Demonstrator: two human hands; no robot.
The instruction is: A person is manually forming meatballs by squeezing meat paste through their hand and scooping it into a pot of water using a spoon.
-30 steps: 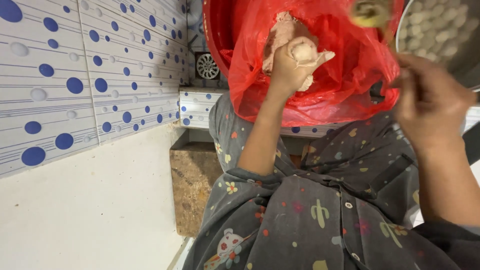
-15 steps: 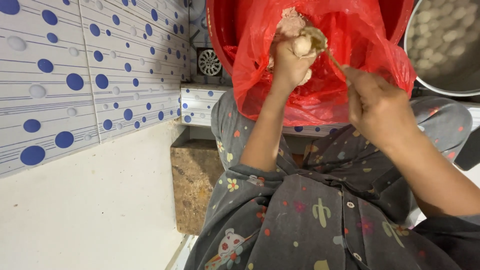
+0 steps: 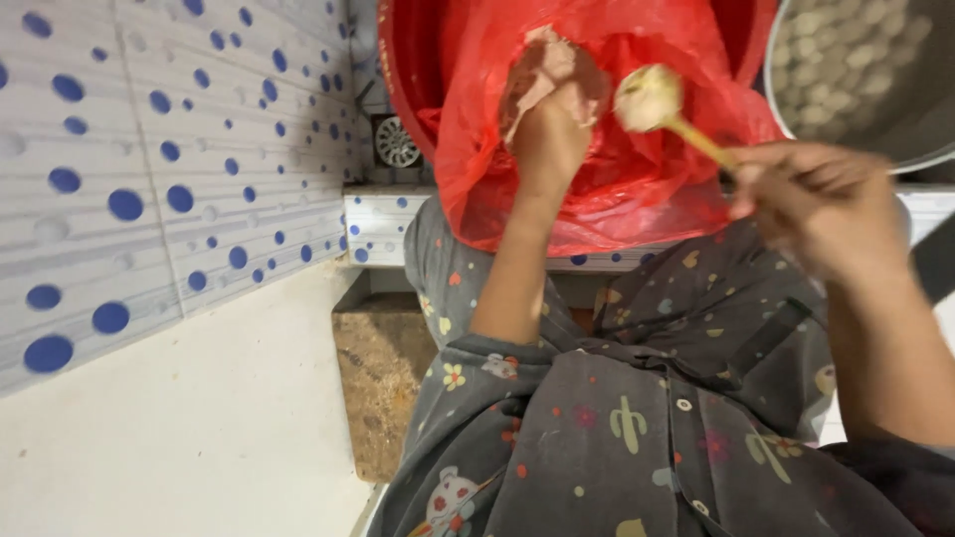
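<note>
since the earlier frame the right hand (image 3: 821,204) has drawn back from the left hand (image 3: 547,139), lifting the wooden spoon (image 3: 665,111) so that its loaded bowl now sits just beside the left hand instead of against it. the spoon's bowl carries a pale lump of filling, and the handle runs down to the right into the right hand's fingers (image 3: 761,164), which are closed around its end. the left hand is held up in front of the red plastic bag (image 3: 637,189), its fingers curled shut on a pale pinkish wrapper (image 3: 545,70) that sticks up above them. the bag lines a red tub (image 3: 398,70) behind both hands. to the right is a metal pan (image 3: 865,70) filled with small pale round pieces, blurred. below, the person's grey patterned clothing (image 3: 637,428) fills the foreground, and a white wall with blue dots (image 3: 169,179) runs along the left.
</note>
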